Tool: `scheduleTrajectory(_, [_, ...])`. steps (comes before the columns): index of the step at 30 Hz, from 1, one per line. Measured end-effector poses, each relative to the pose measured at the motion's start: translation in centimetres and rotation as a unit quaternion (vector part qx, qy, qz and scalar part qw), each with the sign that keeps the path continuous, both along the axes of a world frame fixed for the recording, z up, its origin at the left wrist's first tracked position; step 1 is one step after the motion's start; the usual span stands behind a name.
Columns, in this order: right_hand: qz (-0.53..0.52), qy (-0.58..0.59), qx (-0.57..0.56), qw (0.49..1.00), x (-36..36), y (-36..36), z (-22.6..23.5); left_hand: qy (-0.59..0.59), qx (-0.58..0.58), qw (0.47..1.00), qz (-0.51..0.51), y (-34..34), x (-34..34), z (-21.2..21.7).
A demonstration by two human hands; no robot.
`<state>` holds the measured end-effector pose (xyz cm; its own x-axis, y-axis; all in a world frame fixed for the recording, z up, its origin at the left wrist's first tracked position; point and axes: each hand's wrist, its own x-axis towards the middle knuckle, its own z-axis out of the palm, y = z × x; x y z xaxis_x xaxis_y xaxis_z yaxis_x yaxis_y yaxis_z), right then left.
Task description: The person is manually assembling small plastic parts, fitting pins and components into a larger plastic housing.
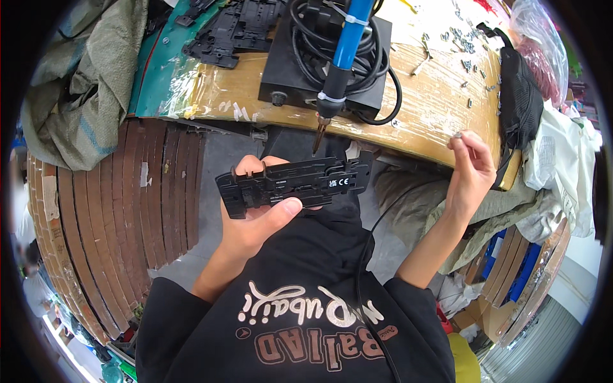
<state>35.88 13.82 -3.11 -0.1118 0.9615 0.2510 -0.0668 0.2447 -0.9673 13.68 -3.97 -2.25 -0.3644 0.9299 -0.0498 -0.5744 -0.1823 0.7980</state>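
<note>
A long black plastic housing with ribs and white printed marks is in my left hand. The thumb lies across its near face, and the other fingers wrap behind it. Just above the housing hangs the tip of a blue-handled soldering iron, apart from my hands and bound with white zip ties. My right hand is raised by the right front edge of the table, its thumb and fingertips pinched on a small grey metal piece.
A black box with a coiled black cable stands on the table. More black plastic parts lie at the far left, with small metal parts scattered at the right. Stacked flat cardboard stands left; a cable crosses my chest.
</note>
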Motion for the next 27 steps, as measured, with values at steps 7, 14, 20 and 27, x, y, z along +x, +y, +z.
scheduleTrajectory(7, [0.168, 0.057, -0.008, 0.984, -3.9, -5.8, 2.5, 0.030, 0.026, 0.999, -0.005, -0.2, 0.1, -0.2])
scheduleTrajectory(14, [0.151, -0.051, 0.048, 0.986, -5.5, -6.8, 3.3, 0.137, 0.050, 0.989, -0.007, -0.6, -0.1, -0.3])
scheduleTrajectory(20, [0.129, -0.066, 0.048, 0.988, -5.5, -6.9, 4.0, 0.183, 0.048, 0.982, 0.000, -0.7, 0.0, -0.2])
scheduleTrajectory(27, [0.153, -0.159, 0.105, 0.970, -5.4, -6.7, 4.3, 0.248, 0.040, 0.968, -0.004, -0.7, -0.1, 0.5])
